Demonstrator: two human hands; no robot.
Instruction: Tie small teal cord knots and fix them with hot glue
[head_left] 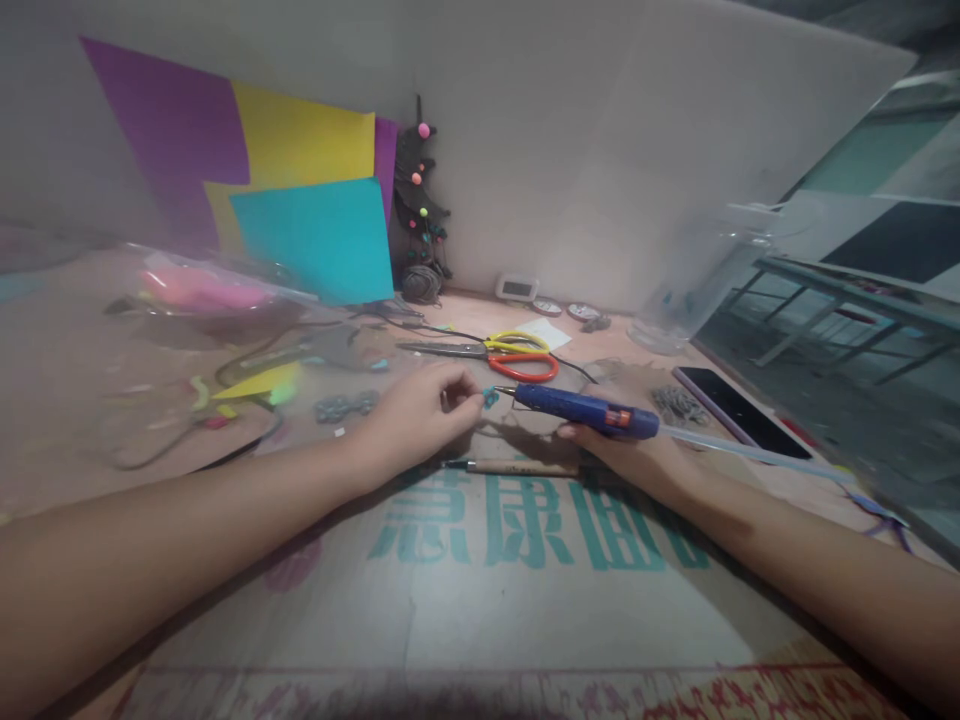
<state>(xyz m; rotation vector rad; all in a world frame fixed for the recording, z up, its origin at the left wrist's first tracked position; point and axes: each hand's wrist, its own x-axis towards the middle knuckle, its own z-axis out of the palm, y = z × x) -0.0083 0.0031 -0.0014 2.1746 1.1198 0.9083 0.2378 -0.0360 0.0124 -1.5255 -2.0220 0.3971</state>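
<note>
Printed sheet [465,625] nearest. Left grip [420,415] pinched together on small blue piece [490,398], held up above the sheet right at the glue gun [581,405] nozzle; contact unclear. Right grip [634,458] clamped round the glue gun body. Blue piece probably light, delicate: hold by edge, clear of nozzle. Glue gun looks rigid, easy one-handed; nozzle presumably hot. Sheet: big green Chinese characters, 康 legible. Glue gun markings unreadable.
</note>
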